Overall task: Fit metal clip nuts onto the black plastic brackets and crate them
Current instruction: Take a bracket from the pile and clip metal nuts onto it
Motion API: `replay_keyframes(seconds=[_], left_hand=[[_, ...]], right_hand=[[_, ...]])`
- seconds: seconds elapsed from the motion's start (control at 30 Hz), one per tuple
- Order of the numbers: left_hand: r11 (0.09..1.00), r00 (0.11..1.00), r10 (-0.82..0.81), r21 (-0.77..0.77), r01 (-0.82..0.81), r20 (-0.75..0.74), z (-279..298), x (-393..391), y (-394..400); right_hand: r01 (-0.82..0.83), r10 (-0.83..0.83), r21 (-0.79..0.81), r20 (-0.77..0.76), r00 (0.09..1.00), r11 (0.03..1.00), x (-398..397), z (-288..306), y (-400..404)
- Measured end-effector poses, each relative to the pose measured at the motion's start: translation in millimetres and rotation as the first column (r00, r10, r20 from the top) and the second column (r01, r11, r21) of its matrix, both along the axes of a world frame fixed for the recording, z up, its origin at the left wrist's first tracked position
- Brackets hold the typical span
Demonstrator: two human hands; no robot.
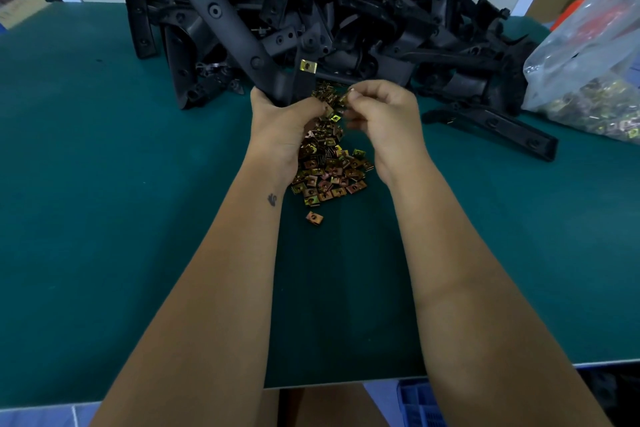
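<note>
2 bare hands work above a green table (104, 184). Left hand (282, 121) grips the lower end of 1 black plastic bracket (239, 35), a long bar that rises tilted up and to the left from the fist. 1 fitted clip nut (308, 66) sits on a tab of this bracket, just above the hand. Right hand (384, 118) pinches 1 loose clip nut (343, 100) between thumb and fingertips, just beside the left hand's fingers.

1 scattered heap of clip nuts (329, 170) lies on the table directly below and between the 2 hands; the pieces are too many and too overlapped to count. 1 single clip nut (314, 217) lies apart at the near edge of the heap.

1 large pile of black brackets (363, 10) fills the far side of the table; its count cannot be told. 1 separate bracket (498, 130) lies flat to the right of the hands. 1 clear plastic bag (595, 55) holding more clip nuts rests at the right edge. 1 blue crate (420, 404) shows partly below the near table edge.
</note>
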State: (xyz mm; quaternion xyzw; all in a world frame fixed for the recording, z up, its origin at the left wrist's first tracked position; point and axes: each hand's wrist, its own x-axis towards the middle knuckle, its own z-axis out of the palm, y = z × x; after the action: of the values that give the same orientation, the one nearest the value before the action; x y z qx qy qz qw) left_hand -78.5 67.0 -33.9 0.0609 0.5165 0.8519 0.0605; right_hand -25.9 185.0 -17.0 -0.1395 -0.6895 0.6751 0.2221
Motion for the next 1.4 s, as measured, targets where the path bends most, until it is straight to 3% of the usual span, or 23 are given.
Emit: replay_keyframes(seconds=[0.1, 0.27, 0.4, 0.63, 0.87, 1.4], left_hand=[[1.000, 1.000, 0.025, 0.010, -0.025, 0.011, 1, -1, -3], [0.979, 0.997, 0.053, -0.192, -0.063, -0.057, -3, 0, 0], [0.978, 0.996, 0.073, -0.193, -0.080, -0.041, -4, 0, 0], [0.985, 0.998, 0.040, -0.172, -0.030, 0.051, 0, 0, -1], [0.985, 0.989, 0.045, -0.170, -0.021, 0.140, 3, -1, 0], [0.998, 0.988, 0.002, -0.061, 0.008, 0.154, 8, 8, 0]], right_hand=[[0.049, -0.052, -0.120, -0.026, 0.998, 0.992, 1, 0, 8], [-0.040, 0.022, -0.210, -0.089, 0.996, 0.977, 3, 0, 3], [-0.140, 0.095, -0.382, -0.135, 0.986, 0.914, 4, 3, 2], [-0.179, 0.128, -0.466, -0.140, 0.982, 0.867, 5, 5, 1], [-0.147, 0.112, -0.426, -0.107, 0.988, 0.893, 4, 6, -1], [-0.241, 0.238, -0.306, -0.048, 0.970, 0.921, 1, 4, -19]])
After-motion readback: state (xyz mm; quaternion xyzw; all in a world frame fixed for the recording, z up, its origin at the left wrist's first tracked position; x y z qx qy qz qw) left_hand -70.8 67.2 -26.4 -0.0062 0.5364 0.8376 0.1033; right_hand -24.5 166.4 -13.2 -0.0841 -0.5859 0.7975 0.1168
